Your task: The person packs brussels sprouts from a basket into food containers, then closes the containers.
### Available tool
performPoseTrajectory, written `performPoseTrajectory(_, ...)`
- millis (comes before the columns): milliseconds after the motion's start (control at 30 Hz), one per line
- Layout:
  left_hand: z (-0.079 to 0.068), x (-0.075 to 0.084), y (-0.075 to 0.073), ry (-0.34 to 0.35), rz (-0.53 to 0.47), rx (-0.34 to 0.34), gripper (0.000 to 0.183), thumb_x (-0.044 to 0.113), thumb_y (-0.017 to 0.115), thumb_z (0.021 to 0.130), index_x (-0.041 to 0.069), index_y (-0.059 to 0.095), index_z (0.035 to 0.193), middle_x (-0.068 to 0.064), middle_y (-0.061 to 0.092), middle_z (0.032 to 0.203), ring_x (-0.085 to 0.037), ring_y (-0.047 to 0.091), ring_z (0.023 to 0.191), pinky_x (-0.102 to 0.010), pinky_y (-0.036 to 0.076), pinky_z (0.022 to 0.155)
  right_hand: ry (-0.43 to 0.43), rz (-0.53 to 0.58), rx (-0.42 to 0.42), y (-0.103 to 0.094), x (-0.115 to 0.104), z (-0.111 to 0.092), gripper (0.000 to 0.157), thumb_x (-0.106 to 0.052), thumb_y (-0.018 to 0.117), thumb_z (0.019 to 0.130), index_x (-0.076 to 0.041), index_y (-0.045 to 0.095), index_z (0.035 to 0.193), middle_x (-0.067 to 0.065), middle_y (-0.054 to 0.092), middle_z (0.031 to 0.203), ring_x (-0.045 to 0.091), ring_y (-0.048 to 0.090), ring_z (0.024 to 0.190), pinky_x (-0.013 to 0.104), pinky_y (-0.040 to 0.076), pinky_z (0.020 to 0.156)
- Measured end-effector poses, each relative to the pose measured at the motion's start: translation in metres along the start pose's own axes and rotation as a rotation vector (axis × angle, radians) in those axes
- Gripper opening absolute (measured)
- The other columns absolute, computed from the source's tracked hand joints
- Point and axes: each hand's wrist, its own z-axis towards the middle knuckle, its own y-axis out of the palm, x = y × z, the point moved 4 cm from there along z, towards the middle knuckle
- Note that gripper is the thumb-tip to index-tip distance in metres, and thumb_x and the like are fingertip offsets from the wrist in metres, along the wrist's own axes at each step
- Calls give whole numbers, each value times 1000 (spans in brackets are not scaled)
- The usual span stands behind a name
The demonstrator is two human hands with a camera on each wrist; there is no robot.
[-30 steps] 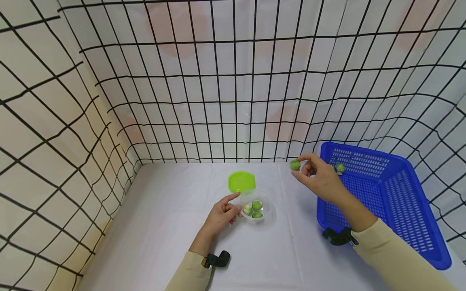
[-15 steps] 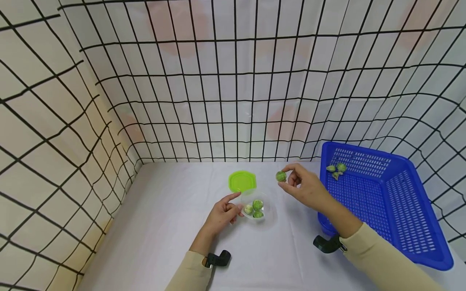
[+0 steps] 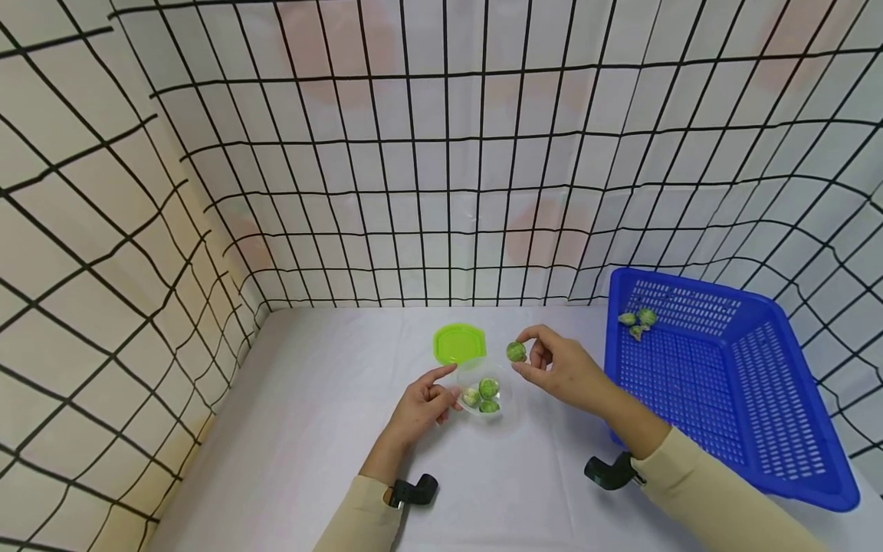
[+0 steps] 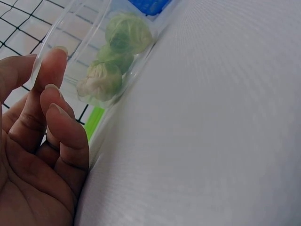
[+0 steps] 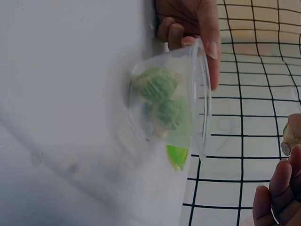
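Observation:
My right hand [image 3: 567, 373] pinches a Brussels sprout [image 3: 516, 352] between thumb and fingertips, just right of and above a clear plastic container [image 3: 472, 371]. In the right wrist view, only the pale cut stem of that sprout [image 5: 286, 141] shows at the right edge. The container's rim is pinched by my left hand [image 3: 419, 406], whose other fingers curl beside its wall in the left wrist view. Three Brussels sprouts [image 3: 488, 389] lie at the bottom of the container. Behind it, a bright green lid [image 3: 459, 344] lies on the table.
A blue perforated basket [image 3: 731, 406] stands at the right, with a few small sprouts [image 3: 647, 317] in its far left corner. Black wire mesh [image 3: 447, 192] encloses the white-covered table [image 3: 297, 383] at the back and sides.
My right hand has carried the sprout leftward and down, from beside the basket to close by the container. Sprouts in the basket's corner have come into full view. The left hand stays put.

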Motion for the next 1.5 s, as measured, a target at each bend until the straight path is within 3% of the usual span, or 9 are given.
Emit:
performPoseTrajectory(233, 0, 0, -1, 2, 10, 4, 50, 21, 67, 100, 19, 54, 148, -3, 75, 83, -10, 54, 62, -22, 46, 58, -30, -15, -50, 13, -1, 1, 33, -20, 78, 91, -16, 60, 119, -5, 54, 78, 12, 49, 67, 24, 41, 57)
performPoseTrajectory(500, 0, 1, -1, 9, 12, -13, 52, 21, 67, 100, 14, 51, 150, -2, 75, 83, -8, 54, 61, -22, 46, 58, 8, -23, -125, 25, -1, 3, 24, -18, 77, 92, -17, 63, 112, -4, 52, 77, 12, 48, 66, 24, 40, 57)
performPoseTrajectory(700, 1, 3, -1, 1, 18, -9, 51, 21, 67, 100, 17, 53, 149, 1, 74, 82, -9, 54, 62, -21, 45, 58, 6, -19, -120, 25, -1, 3, 27, -18, 77, 92, -17, 63, 115, -4, 52, 77, 12, 48, 65, 24, 40, 56)
performPoseTrajectory(933, 0, 3, 0, 4, 7, -13, 53, 19, 66, 100, 12, 51, 150, -8, 75, 85, -11, 53, 62, -23, 45, 57, 13, -14, -111, 22, -2, 0, 27, -19, 77, 92, -17, 63, 116, -4, 52, 77, 12, 48, 64, 24, 41, 56)
performPoseTrajectory(1167, 1, 2, 1, -6, 8, -17, 53, 23, 66, 101, 15, 51, 151, 3, 74, 82, -8, 54, 62, -21, 45, 58, 18, -38, -51, 1, -6, -3, 30, -22, 76, 93, -16, 63, 119, -3, 53, 78, 15, 50, 71, 25, 42, 58)
performPoseTrajectory(1500, 1, 1, 1, 0, 15, -7, 52, 24, 66, 101, 15, 52, 150, 2, 74, 81, -8, 54, 61, -21, 45, 57, 33, -67, 92, -48, -6, -4, 33, -27, 73, 96, -14, 61, 124, 1, 54, 83, 21, 55, 81, 25, 45, 63)
